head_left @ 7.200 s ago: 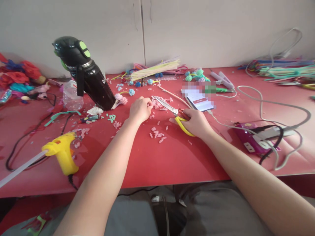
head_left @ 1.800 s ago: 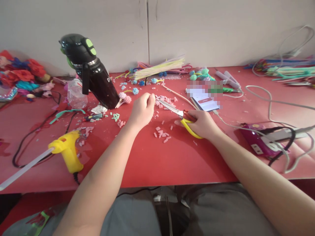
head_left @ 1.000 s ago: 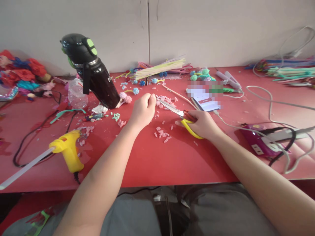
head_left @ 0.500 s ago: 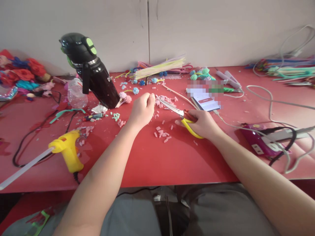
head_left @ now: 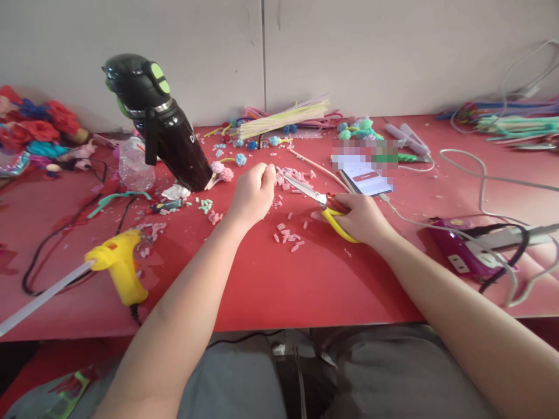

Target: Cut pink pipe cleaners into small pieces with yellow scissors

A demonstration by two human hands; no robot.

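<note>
My left hand [head_left: 254, 195] is closed in a fist above the middle of the table, thumb pressed on the bent forefinger. Anything between its fingers is too small or hidden to make out. Scissors with yellow and red handles [head_left: 340, 226] are in my right hand [head_left: 364, 218], fingers wrapped in the grips. Their silver blades [head_left: 304, 187] point left, tips close to my left thumb. Small pink cut pieces [head_left: 297, 176] lie behind the blades, and more pink bits [head_left: 288, 235] are scattered in front of them. A pale pink fuzzy stem [head_left: 321, 167] stretches behind the scissors.
On the red table [head_left: 271, 285], a yellow glue gun [head_left: 124, 273] lies left, near a black bottle [head_left: 174, 139]. Bundled fuzzy stems [head_left: 283, 119] lie at the back. A lit phone [head_left: 364, 177], white cable [head_left: 480, 192] and purple box [head_left: 458, 250] are right.
</note>
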